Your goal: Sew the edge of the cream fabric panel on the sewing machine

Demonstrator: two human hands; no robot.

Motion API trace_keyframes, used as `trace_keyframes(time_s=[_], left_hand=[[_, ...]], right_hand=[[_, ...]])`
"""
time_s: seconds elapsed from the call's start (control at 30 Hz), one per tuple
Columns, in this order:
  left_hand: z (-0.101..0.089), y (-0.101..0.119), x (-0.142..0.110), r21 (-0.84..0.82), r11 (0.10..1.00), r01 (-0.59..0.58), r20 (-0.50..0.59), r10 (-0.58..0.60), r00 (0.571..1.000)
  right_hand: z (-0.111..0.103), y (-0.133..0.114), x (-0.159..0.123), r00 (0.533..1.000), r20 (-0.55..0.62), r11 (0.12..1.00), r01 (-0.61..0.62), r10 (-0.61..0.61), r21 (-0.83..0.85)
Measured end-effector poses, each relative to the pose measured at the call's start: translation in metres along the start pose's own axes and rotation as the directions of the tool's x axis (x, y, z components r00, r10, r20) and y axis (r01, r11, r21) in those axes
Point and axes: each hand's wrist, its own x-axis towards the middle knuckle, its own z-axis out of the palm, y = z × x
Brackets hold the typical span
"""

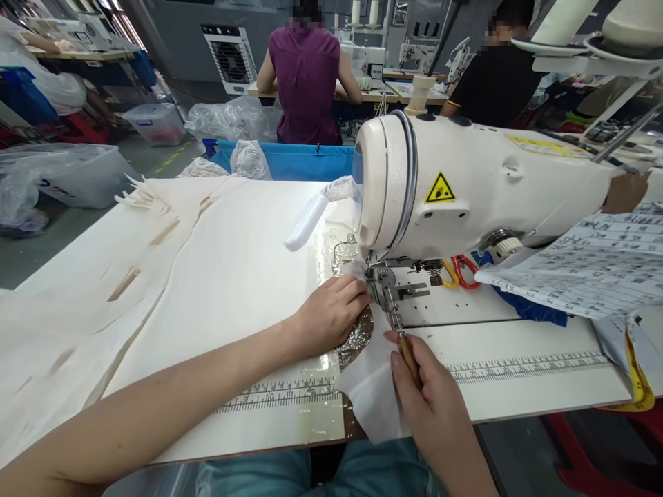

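Observation:
My left hand (335,312) is closed, its fingers curled on white fabric (376,386) beside the presser foot (384,277) of the sewing machine (466,186). That fabric runs from the needle area toward me and hangs over the table's front edge. In my right hand (432,386) is an awl (409,355) with a wooden handle and a thin metal shaft. The shaft points up toward the presser foot, over the fabric. My left fingers hide part of the fabric at the foot.
More white fabric (119,290) lies across the table's left side. Red-handled scissors (466,271) lie behind the needle area. A written paper sheet (585,266) hangs at the right. A ruler strip (518,364) runs along the front. Two people sit at machines ahead.

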Motion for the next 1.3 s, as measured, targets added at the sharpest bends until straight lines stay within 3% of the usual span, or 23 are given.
trace_keyframes(time_s=[0.3,0.47,0.6,0.77,0.87,1.0,1.07,1.17,1.23,1.3], left_hand=[[-0.003,0.002,0.003,0.114,0.99,0.082,0.122,-0.096,0.988],[0.001,0.002,0.005,0.113,0.988,0.101,0.128,-0.116,0.985],[0.006,0.001,0.004,0.079,0.991,0.107,0.095,-0.114,0.989],[0.003,0.001,0.008,0.025,0.991,0.131,0.091,-0.133,0.987],[0.004,0.004,0.016,0.084,0.987,0.134,0.126,-0.144,0.981],[0.011,0.006,0.027,0.187,0.962,0.198,0.091,-0.218,0.972],[0.013,0.002,0.028,0.124,0.956,0.266,0.053,-0.274,0.96],[0.013,-0.008,0.022,-0.104,0.929,0.355,-0.012,-0.358,0.934],[0.013,-0.015,0.017,-0.254,0.904,0.344,-0.04,-0.365,0.93],[0.013,-0.021,0.014,-0.364,0.87,0.332,-0.058,-0.377,0.924]], right_hand=[[0.003,0.002,0.003,0.992,-0.069,0.994,0.102,-0.104,-0.034],[0.002,-0.002,0.0,0.975,-0.059,0.972,0.208,-0.216,-0.112],[0.001,-0.012,-0.006,0.936,-0.034,0.915,0.333,-0.349,-0.225],[0.005,-0.027,-0.011,0.878,-0.102,0.865,0.432,-0.468,-0.254],[0.012,-0.036,-0.012,0.846,-0.097,0.838,0.493,-0.525,-0.236],[0.018,-0.037,-0.018,0.81,-0.054,0.792,0.554,-0.584,-0.256],[0.016,-0.029,-0.019,0.836,-0.069,0.807,0.5,-0.545,-0.315],[0.006,-0.014,-0.016,0.895,-0.124,0.836,0.342,-0.429,-0.429],[0.001,-0.006,-0.009,0.896,-0.154,0.818,0.294,-0.416,-0.494],[-0.002,-0.001,0.001,0.868,-0.158,0.766,0.313,-0.471,-0.561]])
